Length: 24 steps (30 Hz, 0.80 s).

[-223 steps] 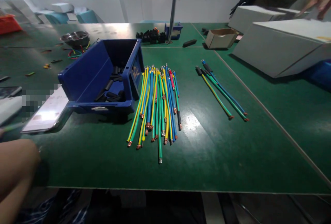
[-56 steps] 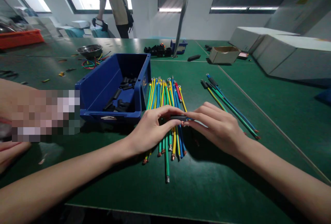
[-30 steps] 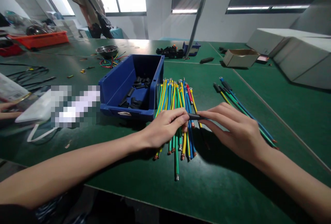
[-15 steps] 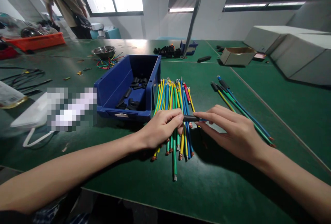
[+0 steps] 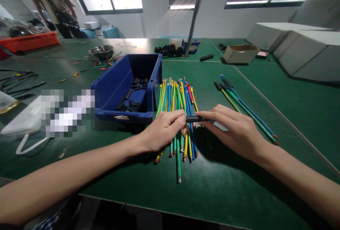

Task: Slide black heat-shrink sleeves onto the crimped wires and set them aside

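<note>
Against the earliest frame, where the middle of the counter point(image 5: 225, 194) had no hand over it, the left hand point(image 5: 167, 129) and right hand point(image 5: 231, 125) have come in above the bundle of wires point(image 5: 174, 97), and the person standing point(image 5: 54, 3) has shifted left of the bright window. Between the two hands, level over the bundle's right part, is a black sleeve point(image 5: 193, 119). The left thumb and curled fingers pinch one end; the right thumb and fingertips pinch the other, where a bit of blue wire point(image 5: 211, 119) shows. Whether it runs inside the sleeve is hidden by the fingers. Gripping both ends probably keeps the small piece straight and steady. The wires lie roughly side by side, copper ends mostly nearest the person, likely so that each is easy to pick; three sleeved wires point(image 5: 248, 110) lie well apart on the right, perhaps to keep them separate. The blue bin point(image 5: 111, 85), holding loose black pieces point(image 5: 135, 106), stands just beside the bundle and limits room on the left. The left hand hides the bundle's middle. A slanting pole point(image 5: 195, 14) and a small carton point(image 5: 240, 55) stand farther back, clear of both hands.
</note>
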Each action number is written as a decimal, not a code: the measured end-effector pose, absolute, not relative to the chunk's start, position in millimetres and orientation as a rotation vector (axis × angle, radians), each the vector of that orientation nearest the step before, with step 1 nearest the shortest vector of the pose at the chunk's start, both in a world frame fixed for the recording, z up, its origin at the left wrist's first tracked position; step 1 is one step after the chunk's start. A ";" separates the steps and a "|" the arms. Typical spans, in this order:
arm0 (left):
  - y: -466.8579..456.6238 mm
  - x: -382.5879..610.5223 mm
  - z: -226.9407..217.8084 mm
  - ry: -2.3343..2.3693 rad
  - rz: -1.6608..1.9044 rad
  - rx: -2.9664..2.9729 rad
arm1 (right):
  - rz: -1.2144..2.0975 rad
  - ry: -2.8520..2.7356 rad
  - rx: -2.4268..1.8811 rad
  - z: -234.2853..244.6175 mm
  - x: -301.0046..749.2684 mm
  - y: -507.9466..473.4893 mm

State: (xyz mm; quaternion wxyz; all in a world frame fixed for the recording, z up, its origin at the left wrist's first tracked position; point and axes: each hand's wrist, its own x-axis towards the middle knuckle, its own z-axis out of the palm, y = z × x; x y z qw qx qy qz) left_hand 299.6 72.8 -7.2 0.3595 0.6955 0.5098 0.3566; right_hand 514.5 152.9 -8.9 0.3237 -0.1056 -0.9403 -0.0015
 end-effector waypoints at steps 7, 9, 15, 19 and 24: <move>72.4 301.6 -8.7 1.222 1.024 1.662 | -0.122 -2.375 -0.284 -7.1 513.9 152.0; 72.2 302.3 -8.2 1.190 1.058 1.646 | -0.140 -2.380 -0.261 -7.1 514.8 151.7; 72.8 300.2 -9.5 1.150 1.024 1.552 | -0.148 -2.381 -0.196 -6.3 515.6 151.2; 71.4 299.4 -9.4 1.066 1.080 1.477 | -0.154 -2.395 -0.164 -5.7 514.9 153.0; 70.7 300.1 -6.0 1.063 1.070 1.463 | -0.120 -2.405 -0.143 -6.5 515.3 154.0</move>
